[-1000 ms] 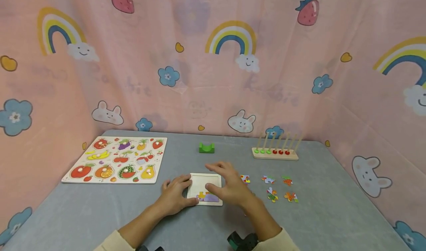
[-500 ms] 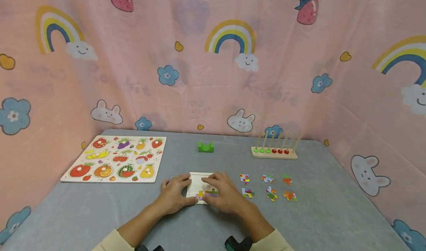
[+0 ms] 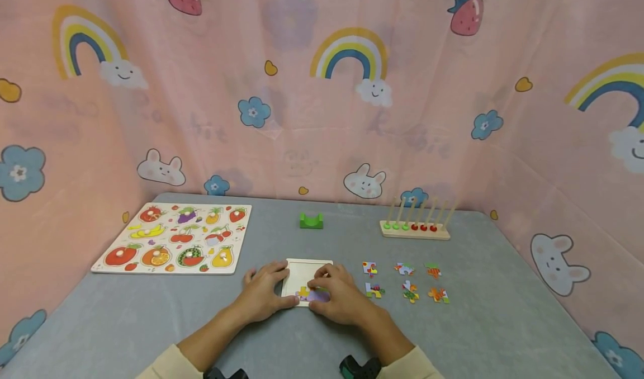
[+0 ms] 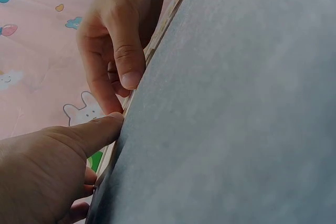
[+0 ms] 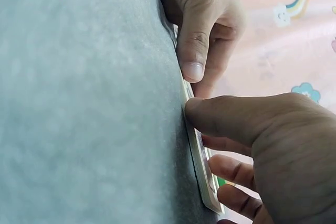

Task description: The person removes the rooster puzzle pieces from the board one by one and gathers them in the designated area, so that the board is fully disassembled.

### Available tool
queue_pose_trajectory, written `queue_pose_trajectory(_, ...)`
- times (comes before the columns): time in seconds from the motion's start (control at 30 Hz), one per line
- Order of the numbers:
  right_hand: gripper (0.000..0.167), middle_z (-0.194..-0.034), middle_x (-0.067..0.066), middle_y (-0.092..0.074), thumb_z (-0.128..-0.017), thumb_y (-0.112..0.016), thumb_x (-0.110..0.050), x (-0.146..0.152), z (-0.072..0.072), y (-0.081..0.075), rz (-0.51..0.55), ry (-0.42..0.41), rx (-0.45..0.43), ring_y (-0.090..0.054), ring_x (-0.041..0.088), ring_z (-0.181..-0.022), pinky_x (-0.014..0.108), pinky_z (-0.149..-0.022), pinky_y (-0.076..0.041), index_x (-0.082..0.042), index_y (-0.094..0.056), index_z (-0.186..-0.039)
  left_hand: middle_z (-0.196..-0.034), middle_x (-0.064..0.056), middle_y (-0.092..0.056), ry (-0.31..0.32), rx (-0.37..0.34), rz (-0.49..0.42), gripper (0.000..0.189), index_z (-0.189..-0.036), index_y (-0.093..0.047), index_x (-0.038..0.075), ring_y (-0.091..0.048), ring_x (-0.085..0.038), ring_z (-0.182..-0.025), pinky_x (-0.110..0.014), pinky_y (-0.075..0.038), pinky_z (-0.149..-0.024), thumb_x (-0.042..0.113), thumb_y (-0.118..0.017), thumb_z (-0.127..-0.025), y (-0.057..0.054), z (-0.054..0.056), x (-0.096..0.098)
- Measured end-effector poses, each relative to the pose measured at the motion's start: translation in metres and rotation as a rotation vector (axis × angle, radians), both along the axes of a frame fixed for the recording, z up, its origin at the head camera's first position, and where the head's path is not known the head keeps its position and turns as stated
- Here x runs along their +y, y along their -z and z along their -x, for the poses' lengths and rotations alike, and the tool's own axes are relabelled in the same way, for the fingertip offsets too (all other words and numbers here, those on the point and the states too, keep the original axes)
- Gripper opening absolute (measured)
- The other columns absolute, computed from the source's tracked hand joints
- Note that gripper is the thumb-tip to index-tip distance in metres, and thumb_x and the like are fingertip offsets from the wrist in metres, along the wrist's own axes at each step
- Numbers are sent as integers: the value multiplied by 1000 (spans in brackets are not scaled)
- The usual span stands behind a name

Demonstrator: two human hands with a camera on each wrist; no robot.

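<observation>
A small pale wooden puzzle tray [image 3: 300,268] lies on the table between the two hands. Along its front row are yellow and purple puzzle pieces [image 3: 319,295]. My left hand [image 3: 261,296] grips the tray's left side, thumb at the front edge and fingers along the side. At the front right of the tray, my right hand [image 3: 343,296] has bent fingers and a thumb that pinch at a piece, largely hidden under the fingertips. In the right wrist view, the right thumb [image 5: 226,116] lies against the tray's front edge, near the left thumb [image 5: 193,61].
Several loose puzzle pieces [image 3: 404,269] lie in two rows to the right. A fruit peg board [image 3: 198,267] is at the left. Farther back stand a green curved block [image 3: 311,222] and a wooden peg rack [image 3: 415,232] with green and red beads.
My right hand, raised with fingers spread a second ago, has come down onto the tray's front right and bent its fingers. The left hand keeps its hold on the tray.
</observation>
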State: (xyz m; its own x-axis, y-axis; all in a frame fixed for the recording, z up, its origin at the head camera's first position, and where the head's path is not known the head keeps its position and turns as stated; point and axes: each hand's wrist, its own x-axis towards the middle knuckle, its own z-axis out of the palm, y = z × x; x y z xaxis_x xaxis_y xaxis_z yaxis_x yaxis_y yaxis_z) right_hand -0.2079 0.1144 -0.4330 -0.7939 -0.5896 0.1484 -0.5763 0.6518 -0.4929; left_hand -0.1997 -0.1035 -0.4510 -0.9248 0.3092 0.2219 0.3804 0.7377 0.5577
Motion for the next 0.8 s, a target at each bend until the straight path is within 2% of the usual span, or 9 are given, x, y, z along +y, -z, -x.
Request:
queue_pose_trajectory(0.2, 20, -110, -2, -50, -83, -70, -13, 1, 0, 3, 27, 4, -8, -42, 22, -103, 51, -90, -33, -16, -73, -103, -139, -13, -51, -1, -8, 5, 66, -124, -63, -3, -39, -32, -132, -67, -14, -98, 38, -81, -76, 1, -1, 0)
queue_pose_trajectory(0.4, 25, -111, 0, -51, -85, -61, 1, 3, 1, 6, 83, 14, 6, -44, 24, -105, 52, -91, -34, -15, -72, -99, -138, -14, -51, 0, -9, 15, 66, -125, -62, -3, -40, -33, -131, -67, -15, -98, 37, -82, -76, 0, -1, 0)
queue_pose_trajectory(0.6, 24, -105, -2, -54, -83, -62, 3, 3, 2, 7, 134, 12, 38, -45, 22, -99, 48, -87, -35, -15, -70, -97, -138, -13, -51, -6, -2, 19, 65, -125, -63, -2, -40, -33, -131, -67, -15, -98, 36, -82, -76, -2, 0, 1)
queue_pose_trajectory(0.8, 22, -96, -7, -60, -79, -67, -4, 4, 1, 5, 117, -29, 81, -48, 14, -96, 42, -86, -38, -12, -72, -100, -138, -13, -51, -9, -6, 21, 65, -125, -62, -2, -40, -33, -131, -67, -15, -98, 36, -82, -76, -2, 0, 1)
